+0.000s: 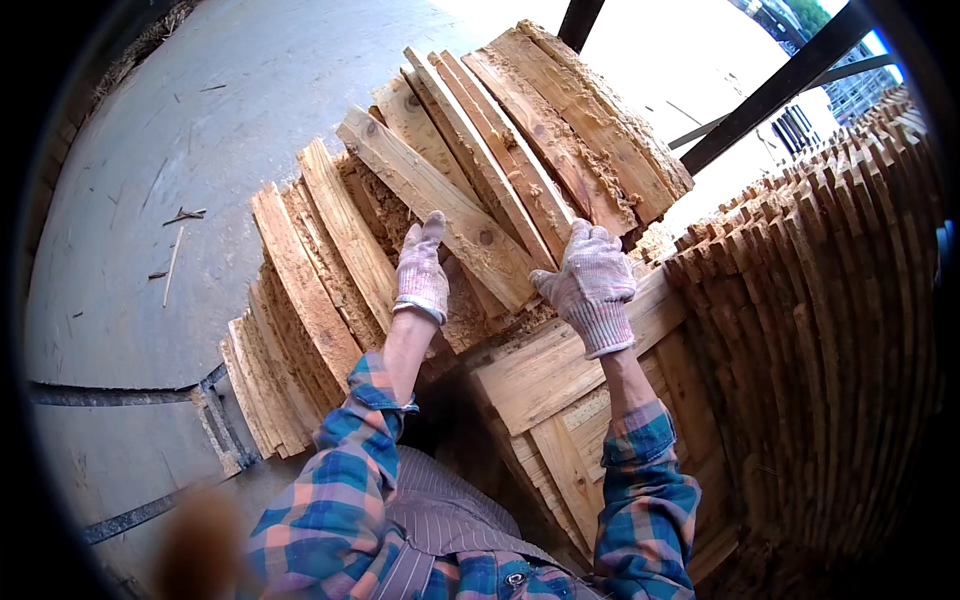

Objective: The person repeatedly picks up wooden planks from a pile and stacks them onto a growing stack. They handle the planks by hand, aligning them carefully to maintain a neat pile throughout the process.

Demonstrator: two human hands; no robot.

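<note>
Both my hands wear pale, stained knit gloves. A loose wooden board (440, 200) with knots lies slantwise on top of a row of rough boards. My left hand (422, 268) is at its left edge, fingers stretched out over the gap beside it; its palm side is hidden. At the near end of the boards, my right hand (588, 282) is closed, its thumb by the knotty board's end and its curled fingers over the end of a neighbouring narrow wooden plank (525, 180). Sawdust and bark cling to several boards.
A tall stack of thin boards (810, 350) rises at the right. Below my right hand is a wooden crate-like structure (545, 375). Wood splinters (173, 265) lie on the grey floor (130, 300) at left. A dark metal beam (770, 90) slants across the upper right.
</note>
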